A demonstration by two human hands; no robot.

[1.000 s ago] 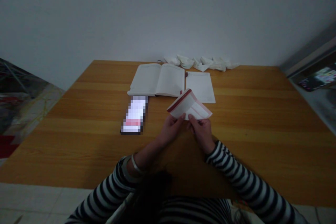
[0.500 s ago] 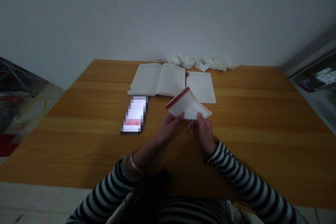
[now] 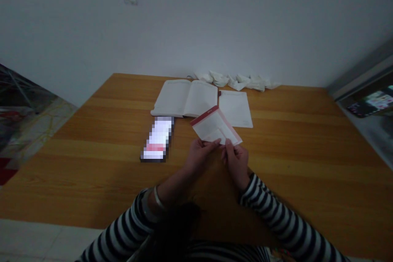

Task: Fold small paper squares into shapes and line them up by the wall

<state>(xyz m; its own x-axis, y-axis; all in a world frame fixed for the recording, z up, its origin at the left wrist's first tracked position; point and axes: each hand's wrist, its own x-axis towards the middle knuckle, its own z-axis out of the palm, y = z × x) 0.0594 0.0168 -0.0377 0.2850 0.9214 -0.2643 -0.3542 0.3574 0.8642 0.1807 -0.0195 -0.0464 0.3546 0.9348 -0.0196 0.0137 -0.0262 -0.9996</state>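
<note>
Wood the colour of honey makes up the broad desk (image 3: 307, 159) before me, its far edge against the wall (image 3: 245, 20). Toward that edge the notebook (image 3: 187, 98) lies spread, pages up, left of centre. Behind its right side and running on to the right, a crumpled white strip (image 3: 239, 83) lies along the wall. Just right of the notebook a loose sheet (image 3: 238, 108) lies flat.

My slip (image 3: 213, 127) is the thing that counts: it lies straight ahead of both hands, rising away from my fingers. Its long axis, as I judge it, slants from far left to near right, following the pink border, with the dark red band across the far-left end. In my view its far corner covers a bit of the notebook's near-right corner and of the sheet's left side; I cannot tell how much air is underneath.

Off to the left, the phone (image 3: 157, 139) lies just in front of the notebook, apart from my left hand (image 3: 199, 153). That hand pinches the slip's near edge, thumb on top, reaching in from the left. My right hand (image 3: 238, 159) pinches the same edge just beside it, thumb up too, nearer the pink border and the near-right corner. The red end is well beyond both thumbs, closer to my left.
</note>
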